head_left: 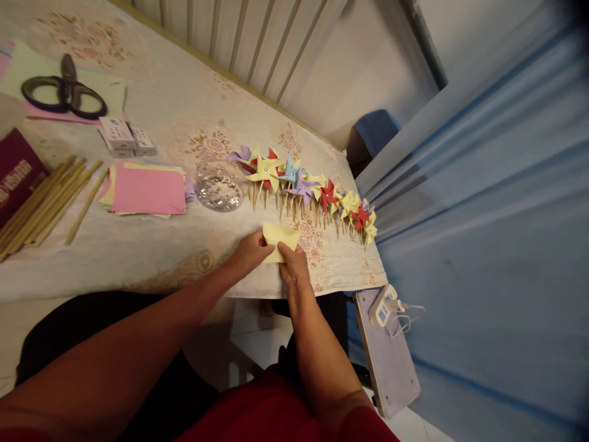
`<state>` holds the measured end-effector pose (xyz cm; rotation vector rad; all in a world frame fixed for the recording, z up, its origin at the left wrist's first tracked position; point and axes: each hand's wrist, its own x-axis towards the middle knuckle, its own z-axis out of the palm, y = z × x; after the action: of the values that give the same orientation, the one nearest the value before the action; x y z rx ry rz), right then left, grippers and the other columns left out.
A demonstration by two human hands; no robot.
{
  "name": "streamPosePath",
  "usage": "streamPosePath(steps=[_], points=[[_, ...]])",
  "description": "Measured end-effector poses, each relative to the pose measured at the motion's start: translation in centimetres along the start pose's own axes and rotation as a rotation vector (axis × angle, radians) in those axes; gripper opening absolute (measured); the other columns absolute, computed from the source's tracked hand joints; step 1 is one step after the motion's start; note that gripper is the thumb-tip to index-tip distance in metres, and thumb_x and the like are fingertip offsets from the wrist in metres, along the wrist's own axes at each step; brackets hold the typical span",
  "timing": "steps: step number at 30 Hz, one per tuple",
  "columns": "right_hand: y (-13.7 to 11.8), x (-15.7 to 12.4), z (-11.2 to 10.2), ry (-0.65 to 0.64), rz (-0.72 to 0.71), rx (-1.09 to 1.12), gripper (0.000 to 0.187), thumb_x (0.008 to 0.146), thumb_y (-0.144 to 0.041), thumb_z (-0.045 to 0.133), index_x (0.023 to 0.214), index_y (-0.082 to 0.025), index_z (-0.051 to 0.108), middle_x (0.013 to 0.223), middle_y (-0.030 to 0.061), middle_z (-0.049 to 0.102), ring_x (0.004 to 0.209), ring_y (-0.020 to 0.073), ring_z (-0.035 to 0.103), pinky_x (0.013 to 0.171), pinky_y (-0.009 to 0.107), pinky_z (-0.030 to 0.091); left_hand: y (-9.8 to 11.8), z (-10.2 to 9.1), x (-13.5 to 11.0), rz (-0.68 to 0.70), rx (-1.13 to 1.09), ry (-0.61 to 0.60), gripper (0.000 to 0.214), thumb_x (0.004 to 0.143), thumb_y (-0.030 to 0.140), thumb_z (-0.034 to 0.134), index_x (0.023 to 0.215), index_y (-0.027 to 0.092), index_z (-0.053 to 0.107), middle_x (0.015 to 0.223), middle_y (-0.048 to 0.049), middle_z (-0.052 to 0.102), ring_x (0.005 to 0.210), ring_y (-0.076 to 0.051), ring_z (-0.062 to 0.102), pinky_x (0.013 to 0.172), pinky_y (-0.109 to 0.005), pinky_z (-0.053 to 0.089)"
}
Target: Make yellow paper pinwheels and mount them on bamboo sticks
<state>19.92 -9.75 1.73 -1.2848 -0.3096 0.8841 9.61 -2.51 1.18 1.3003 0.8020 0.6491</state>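
Observation:
Both my hands hold a small yellow paper square (280, 236) just above the table's near edge. My left hand (250, 253) pinches its left side with closed fingers. My right hand (293, 265) pinches its lower right side, thumb on top. The paper looks partly folded. Just beyond it stands a row of several finished paper pinwheels (309, 190) on wooden sticks, in yellow, red, blue and purple.
A clear round dish of small pins (219, 186) sits left of the pinwheels. A stack of pink and yellow paper squares (148, 189), wooden sticks (46, 202), small white boxes (125, 135) and black scissors (64, 95) lie further left on the floral tablecloth (151, 258). A blue curtain (488, 233) hangs at right.

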Motion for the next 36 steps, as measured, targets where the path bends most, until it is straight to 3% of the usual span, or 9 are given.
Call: streamPosePath(steps=[14, 30, 36], points=[[0.4, 0.0, 0.2, -0.014, -0.023, -0.024, 0.030, 0.060, -0.019, 0.078, 0.090, -0.017, 0.070, 0.082, 0.0015, 0.077, 0.069, 0.0159, 0.070, 0.070, 0.027, 0.058, -0.3, 0.1, 0.1, -0.019, 0.026, 0.049, 0.035, 0.071, 0.030, 0.063, 0.100, 0.013, 0.069, 0.094, -0.0087, 0.075, 0.081, -0.021, 0.066, 0.066, -0.028, 0.051], [-0.5, -0.5, -1.3, -0.152, 0.054, -0.050, 0.028, 0.066, -0.030, 0.077, 0.090, -0.021, 0.067, 0.086, 0.0015, 0.076, 0.089, 0.0196, 0.073, 0.078, 0.032, 0.060, 1.0, -1.2, 0.5, -0.088, -0.232, -0.076, 0.039, 0.064, 0.021, 0.064, 0.102, 0.013, 0.070, 0.088, -0.0065, 0.076, 0.076, -0.020, 0.067, 0.068, -0.029, 0.052], [0.2, -0.2, -1.6, -0.138, -0.007, 0.002, 0.031, 0.062, -0.022, 0.077, 0.090, -0.021, 0.064, 0.085, 0.0004, 0.075, 0.080, 0.0156, 0.070, 0.080, 0.029, 0.057, 1.3, -1.5, 0.7, -0.134, -0.241, -0.055, 0.037, 0.063, 0.021, 0.064, 0.098, 0.012, 0.069, 0.086, -0.0062, 0.075, 0.073, -0.018, 0.066, 0.066, -0.028, 0.050]])
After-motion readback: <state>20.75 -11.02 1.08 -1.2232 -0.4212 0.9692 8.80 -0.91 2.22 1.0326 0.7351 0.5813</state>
